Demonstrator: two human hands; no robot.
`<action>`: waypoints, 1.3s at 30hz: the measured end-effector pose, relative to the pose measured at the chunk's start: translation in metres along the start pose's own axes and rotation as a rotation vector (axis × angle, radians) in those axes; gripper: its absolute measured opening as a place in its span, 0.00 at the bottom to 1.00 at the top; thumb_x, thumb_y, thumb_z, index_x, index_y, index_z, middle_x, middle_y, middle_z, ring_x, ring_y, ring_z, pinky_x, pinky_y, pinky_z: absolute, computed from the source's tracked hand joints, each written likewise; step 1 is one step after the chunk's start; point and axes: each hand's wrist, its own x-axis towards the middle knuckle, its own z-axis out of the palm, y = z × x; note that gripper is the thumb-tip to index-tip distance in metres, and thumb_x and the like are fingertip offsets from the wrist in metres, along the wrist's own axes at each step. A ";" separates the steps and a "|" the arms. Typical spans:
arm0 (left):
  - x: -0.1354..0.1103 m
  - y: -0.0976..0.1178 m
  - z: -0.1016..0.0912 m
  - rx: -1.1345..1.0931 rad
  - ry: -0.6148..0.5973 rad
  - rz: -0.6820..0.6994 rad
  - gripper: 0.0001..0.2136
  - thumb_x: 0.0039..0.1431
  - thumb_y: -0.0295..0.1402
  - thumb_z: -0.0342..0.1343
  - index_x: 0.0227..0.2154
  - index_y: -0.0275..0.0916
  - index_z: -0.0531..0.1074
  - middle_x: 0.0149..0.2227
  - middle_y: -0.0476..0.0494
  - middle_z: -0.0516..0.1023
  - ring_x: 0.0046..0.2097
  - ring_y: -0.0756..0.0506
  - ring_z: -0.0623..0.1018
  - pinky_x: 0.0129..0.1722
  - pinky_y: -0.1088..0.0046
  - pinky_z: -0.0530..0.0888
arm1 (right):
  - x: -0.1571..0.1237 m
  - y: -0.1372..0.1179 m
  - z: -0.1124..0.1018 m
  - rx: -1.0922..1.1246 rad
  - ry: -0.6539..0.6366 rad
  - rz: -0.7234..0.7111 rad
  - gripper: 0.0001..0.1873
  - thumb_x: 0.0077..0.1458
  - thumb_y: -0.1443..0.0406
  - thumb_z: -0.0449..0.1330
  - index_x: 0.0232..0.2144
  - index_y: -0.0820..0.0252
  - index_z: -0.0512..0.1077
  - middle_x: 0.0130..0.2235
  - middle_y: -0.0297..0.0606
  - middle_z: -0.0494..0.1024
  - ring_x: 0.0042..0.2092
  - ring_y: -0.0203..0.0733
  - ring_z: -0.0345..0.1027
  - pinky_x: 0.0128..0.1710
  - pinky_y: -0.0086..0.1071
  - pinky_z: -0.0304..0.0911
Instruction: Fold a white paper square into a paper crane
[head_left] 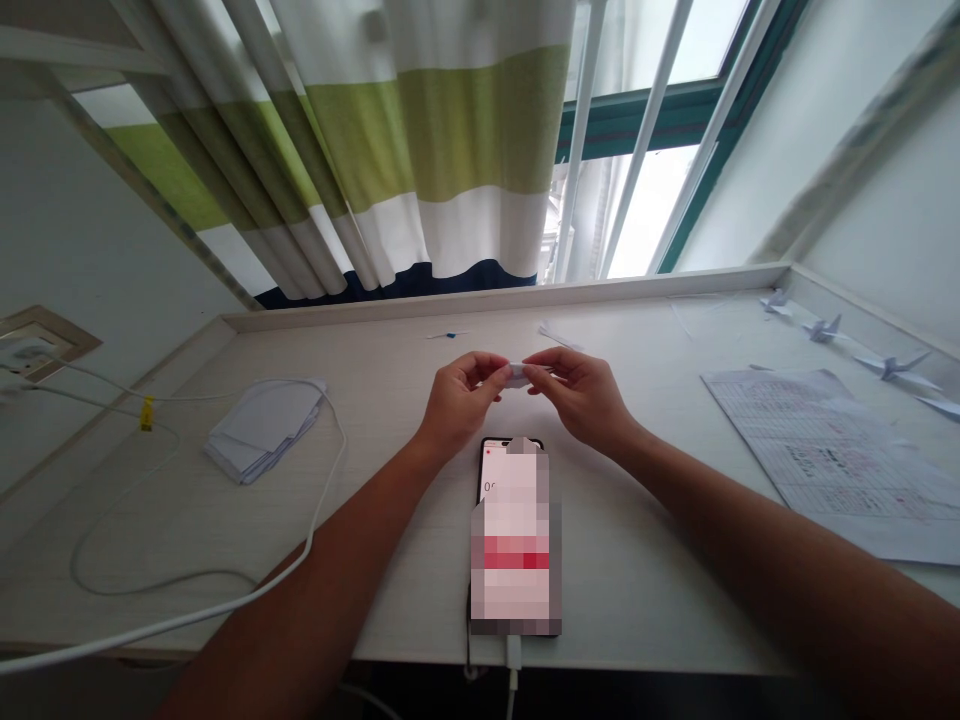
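Note:
My left hand (459, 395) and my right hand (577, 390) meet above the middle of a pale desk (660, 560). Both pinch a small folded piece of white paper (516, 373) between their fingertips, one at each end. Just below the hands a phone (514, 540) lies flat on the desk with its screen lit and a cable plugged into its near end.
A stack of white paper squares (262, 425) lies at the left, ringed by a white cable (187, 580). Printed sheets (840, 455) lie at the right. Several folded paper cranes (892, 365) stand along the right wall. Behind the desk are a striped curtain (420, 150) and a window.

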 end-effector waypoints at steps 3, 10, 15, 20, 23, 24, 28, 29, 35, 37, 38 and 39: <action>0.000 0.000 0.000 -0.007 -0.007 0.020 0.12 0.54 0.40 0.70 0.34 0.38 0.78 0.34 0.46 0.81 0.36 0.48 0.79 0.33 0.73 0.77 | 0.000 -0.002 0.000 -0.013 0.009 -0.004 0.22 0.56 0.47 0.70 0.38 0.59 0.80 0.37 0.42 0.83 0.39 0.47 0.78 0.39 0.43 0.77; -0.004 0.003 0.003 0.022 0.006 0.043 0.10 0.56 0.39 0.69 0.32 0.37 0.79 0.39 0.41 0.85 0.37 0.47 0.82 0.37 0.71 0.78 | 0.000 -0.004 0.000 0.010 -0.024 0.010 0.22 0.56 0.46 0.70 0.37 0.59 0.81 0.37 0.43 0.84 0.38 0.47 0.78 0.40 0.44 0.77; -0.004 0.002 0.004 0.015 0.029 0.053 0.09 0.55 0.37 0.70 0.31 0.37 0.79 0.39 0.40 0.86 0.40 0.45 0.84 0.46 0.64 0.80 | -0.001 -0.004 0.000 -0.004 0.000 -0.006 0.21 0.54 0.47 0.71 0.34 0.59 0.81 0.35 0.42 0.85 0.37 0.46 0.79 0.40 0.43 0.76; -0.005 0.009 0.002 0.127 0.010 0.069 0.07 0.56 0.36 0.69 0.31 0.38 0.81 0.40 0.39 0.86 0.42 0.43 0.84 0.46 0.63 0.79 | -0.002 -0.005 0.001 -0.045 0.000 -0.030 0.20 0.54 0.47 0.71 0.34 0.57 0.81 0.36 0.41 0.85 0.38 0.47 0.79 0.43 0.45 0.76; -0.006 0.014 0.001 0.208 0.014 0.102 0.06 0.57 0.35 0.68 0.31 0.39 0.81 0.40 0.40 0.87 0.43 0.42 0.84 0.48 0.61 0.78 | -0.002 -0.007 0.001 -0.065 -0.011 -0.051 0.20 0.54 0.47 0.71 0.36 0.57 0.82 0.37 0.41 0.85 0.40 0.48 0.79 0.44 0.46 0.76; -0.006 0.015 0.001 0.232 0.016 0.113 0.05 0.57 0.35 0.68 0.31 0.39 0.81 0.41 0.40 0.87 0.43 0.42 0.84 0.49 0.60 0.77 | -0.002 -0.007 0.001 -0.070 -0.012 -0.053 0.20 0.54 0.47 0.71 0.36 0.56 0.82 0.38 0.42 0.85 0.40 0.48 0.79 0.44 0.47 0.76; -0.006 0.016 0.000 0.276 0.000 0.149 0.05 0.58 0.36 0.68 0.31 0.40 0.81 0.40 0.41 0.87 0.43 0.42 0.83 0.49 0.60 0.76 | -0.002 -0.009 0.001 -0.078 -0.002 -0.059 0.21 0.56 0.45 0.69 0.36 0.56 0.82 0.38 0.43 0.85 0.41 0.50 0.80 0.45 0.48 0.76; -0.006 0.016 0.000 0.270 -0.003 0.154 0.06 0.58 0.36 0.68 0.31 0.40 0.81 0.40 0.41 0.87 0.43 0.42 0.83 0.48 0.61 0.76 | -0.002 -0.009 0.001 -0.076 0.000 -0.064 0.21 0.57 0.45 0.68 0.36 0.57 0.82 0.38 0.42 0.85 0.41 0.50 0.80 0.45 0.48 0.76; -0.006 0.013 0.001 0.183 -0.005 0.122 0.06 0.58 0.34 0.67 0.31 0.38 0.80 0.40 0.39 0.87 0.42 0.42 0.84 0.48 0.61 0.79 | -0.003 -0.010 0.001 -0.101 0.016 -0.088 0.16 0.60 0.51 0.68 0.34 0.57 0.82 0.36 0.41 0.85 0.39 0.48 0.79 0.43 0.45 0.75; -0.005 0.011 0.001 0.161 -0.006 0.117 0.06 0.58 0.34 0.67 0.31 0.37 0.79 0.40 0.39 0.86 0.42 0.42 0.84 0.48 0.61 0.79 | -0.003 -0.009 0.002 -0.110 0.019 -0.092 0.15 0.60 0.52 0.67 0.34 0.58 0.81 0.36 0.41 0.85 0.39 0.47 0.79 0.43 0.45 0.75; -0.005 0.010 0.001 0.151 -0.007 0.115 0.06 0.57 0.34 0.67 0.31 0.37 0.79 0.40 0.39 0.86 0.42 0.42 0.84 0.48 0.61 0.80 | -0.003 -0.008 0.002 -0.109 0.023 -0.093 0.15 0.60 0.52 0.68 0.34 0.58 0.81 0.36 0.41 0.85 0.39 0.47 0.79 0.43 0.44 0.74; -0.005 0.009 0.001 0.140 -0.007 0.112 0.06 0.57 0.34 0.68 0.30 0.37 0.79 0.40 0.39 0.86 0.42 0.43 0.84 0.48 0.61 0.80 | -0.003 -0.007 0.002 -0.107 0.026 -0.093 0.15 0.59 0.52 0.68 0.34 0.58 0.81 0.36 0.41 0.85 0.39 0.47 0.79 0.42 0.44 0.74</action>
